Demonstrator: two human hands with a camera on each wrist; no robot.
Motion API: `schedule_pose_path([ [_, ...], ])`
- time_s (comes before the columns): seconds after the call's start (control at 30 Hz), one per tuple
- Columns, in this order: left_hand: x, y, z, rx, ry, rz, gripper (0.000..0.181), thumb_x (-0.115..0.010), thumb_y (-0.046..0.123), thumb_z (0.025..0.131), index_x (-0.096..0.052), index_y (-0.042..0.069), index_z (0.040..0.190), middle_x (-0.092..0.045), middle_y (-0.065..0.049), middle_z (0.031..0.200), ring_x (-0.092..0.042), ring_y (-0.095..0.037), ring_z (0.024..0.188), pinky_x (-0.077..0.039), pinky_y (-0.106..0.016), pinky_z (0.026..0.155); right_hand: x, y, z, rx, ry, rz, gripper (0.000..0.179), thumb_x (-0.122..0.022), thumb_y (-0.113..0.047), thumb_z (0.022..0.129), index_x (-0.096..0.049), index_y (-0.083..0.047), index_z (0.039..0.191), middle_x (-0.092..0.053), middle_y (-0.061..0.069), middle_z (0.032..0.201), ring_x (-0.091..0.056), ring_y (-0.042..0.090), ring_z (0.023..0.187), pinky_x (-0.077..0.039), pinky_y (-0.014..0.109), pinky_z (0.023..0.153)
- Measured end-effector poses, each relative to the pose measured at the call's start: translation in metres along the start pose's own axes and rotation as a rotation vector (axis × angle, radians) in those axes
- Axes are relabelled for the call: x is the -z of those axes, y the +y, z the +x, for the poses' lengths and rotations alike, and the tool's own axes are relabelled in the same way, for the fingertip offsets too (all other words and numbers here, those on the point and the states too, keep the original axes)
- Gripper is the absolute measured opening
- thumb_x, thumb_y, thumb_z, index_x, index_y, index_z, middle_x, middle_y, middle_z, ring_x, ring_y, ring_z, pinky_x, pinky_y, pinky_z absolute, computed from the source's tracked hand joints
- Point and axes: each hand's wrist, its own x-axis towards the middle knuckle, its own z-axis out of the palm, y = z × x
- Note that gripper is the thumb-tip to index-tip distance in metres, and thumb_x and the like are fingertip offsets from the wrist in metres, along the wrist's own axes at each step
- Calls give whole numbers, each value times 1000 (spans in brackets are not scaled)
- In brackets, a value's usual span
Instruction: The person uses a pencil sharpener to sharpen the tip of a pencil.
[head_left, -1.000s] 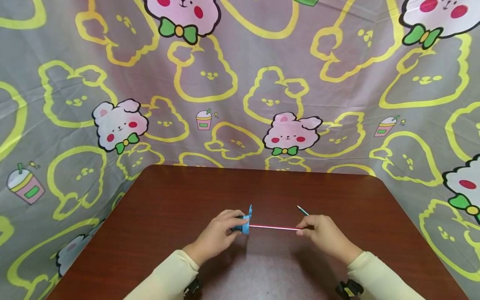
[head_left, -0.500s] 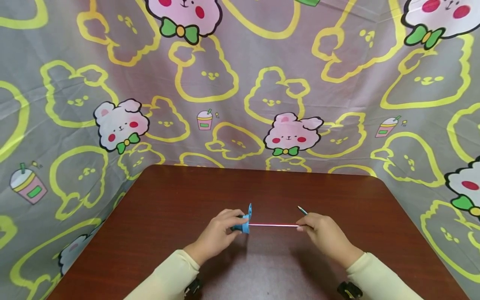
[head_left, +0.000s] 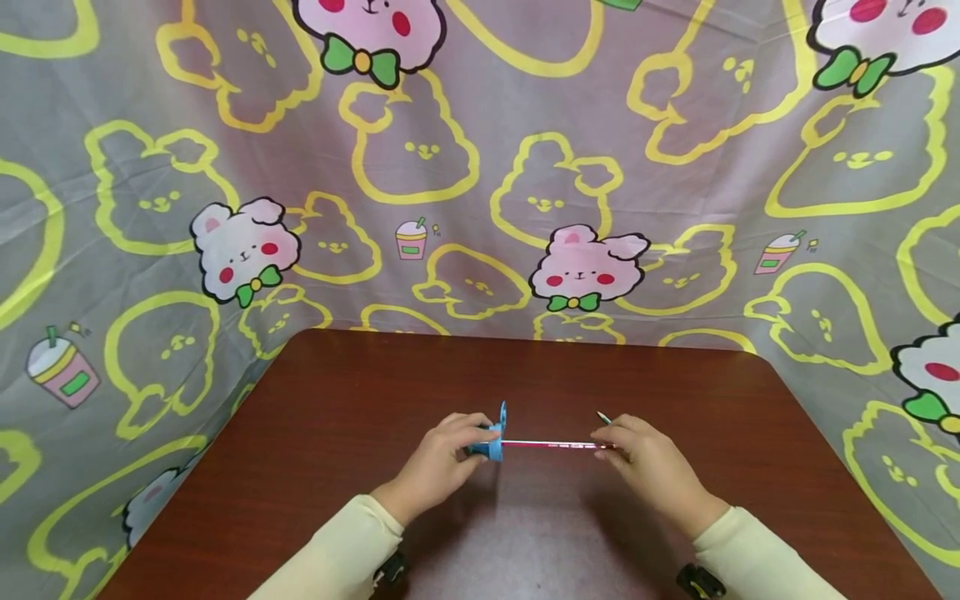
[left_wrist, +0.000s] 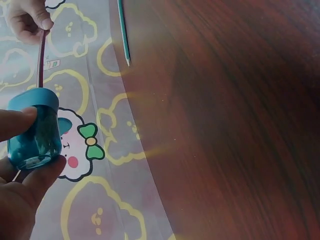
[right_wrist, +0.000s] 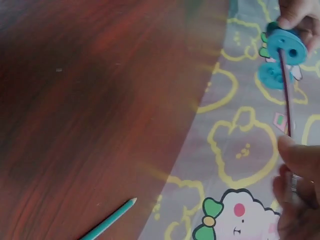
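Note:
My left hand (head_left: 435, 460) grips a blue pencil sharpener (head_left: 495, 450) by its see-through container, thumb on one side and fingers on the other. Its round lid (right_wrist: 273, 75) is flipped away from the holed face. A red-and-white striped pencil (head_left: 551, 444) runs level from one hole, its end inside hidden; a second, dark hole beside it shows in the right wrist view. Thumb and fingers of my right hand (head_left: 654, 462) pinch the pencil's other end. The two hands face each other above the table.
A green pencil (right_wrist: 110, 220) lies on the dark brown wooden table (head_left: 390, 375), just beyond my right hand, its sharpened tip showing. A grey cloth (head_left: 465, 167) printed with yellow outlines and cartoon animals hangs around the table's back and sides.
The striped pencil has turned about its length, bringing printed marks into sight. My right fingers have shifted on it, and both hands sit slightly higher in the head view.

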Motion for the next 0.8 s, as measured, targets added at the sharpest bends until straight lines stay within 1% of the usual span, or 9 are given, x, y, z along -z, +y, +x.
schedule_pose_path([
  [0.1, 0, 0, 0, 35, 7, -27, 38, -78, -5, 75, -72, 4, 111, -66, -13, 117, -60, -28, 105, -54, -25, 64, -3, 1, -3, 137, 114, -45, 10, -73, -20, 86, -70, -11, 83, -58, -7, 81, -55, 8, 71, -47, 22, 61],
  [0.2, -1, -1, 0, 15, 14, -28, 38, -78, -7, 74, -72, 3, 110, -66, -13, 115, -60, -28, 104, -54, -26, 63, -5, 1, -5, 180, 122, -16, 35, -54, -35, 97, -71, -9, 81, -57, -6, 78, -53, 6, 66, -45, 19, 58],
  [0.27, -1, -2, 0, -29, 17, -11, 38, -78, -9, 73, -73, 3, 109, -67, -12, 113, -60, -27, 104, -54, -24, 66, -3, 0, -6, 108, 28, 78, 31, -57, -31, 96, -72, -9, 80, -59, -8, 76, -52, 2, 65, -44, 17, 56],
  [0.4, -1, -2, 0, -118, 19, 38, 38, -78, -11, 71, -75, 6, 106, -68, -7, 110, -59, -25, 106, -55, -26, 78, 5, -2, -4, -194, -262, 296, 7, -71, -14, 85, -73, -8, 81, -66, -8, 75, -53, -1, 66, -45, 19, 56],
  [0.47, -1, 0, 0, -110, 15, 38, 38, -77, -10, 72, -75, 7, 106, -67, -6, 110, -59, -25, 107, -54, -26, 79, 6, -3, -2, -264, -304, 293, 3, -73, -10, 84, -73, -7, 83, -67, -7, 76, -53, 0, 67, -46, 22, 58],
  [0.53, -1, 0, -1, -67, 15, 21, 38, -77, -10, 73, -74, 6, 108, -66, -8, 112, -58, -25, 106, -54, -23, 74, 4, -4, -1, -232, -260, 233, 7, -76, -8, 80, -73, -7, 87, -65, -8, 79, -52, 0, 68, -46, 22, 59],
  [0.67, -1, 1, 0, 22, 16, -14, 38, -77, -7, 75, -72, 4, 111, -66, -10, 114, -58, -26, 103, -51, -19, 65, -5, -3, -4, -66, -41, 54, 27, -84, -1, 68, -71, -10, 90, -59, -9, 82, -50, 1, 70, -45, 20, 59],
  [0.73, -1, 1, 1, 37, 16, -23, 38, -77, -7, 75, -72, 4, 111, -66, -10, 114, -58, -25, 101, -51, -20, 65, -8, -1, -7, -5, 38, 8, 13, -79, -16, 80, -70, -11, 89, -57, -9, 81, -49, 2, 69, -43, 18, 59],
  [0.8, 0, 1, 1, 44, 13, -26, 38, -77, -6, 75, -72, 4, 111, -66, -10, 114, -58, -25, 101, -51, -20, 65, -10, 1, -9, 46, 101, -9, 20, -66, -31, 91, -69, -12, 86, -56, -9, 78, -49, 3, 68, -42, 17, 59],
])
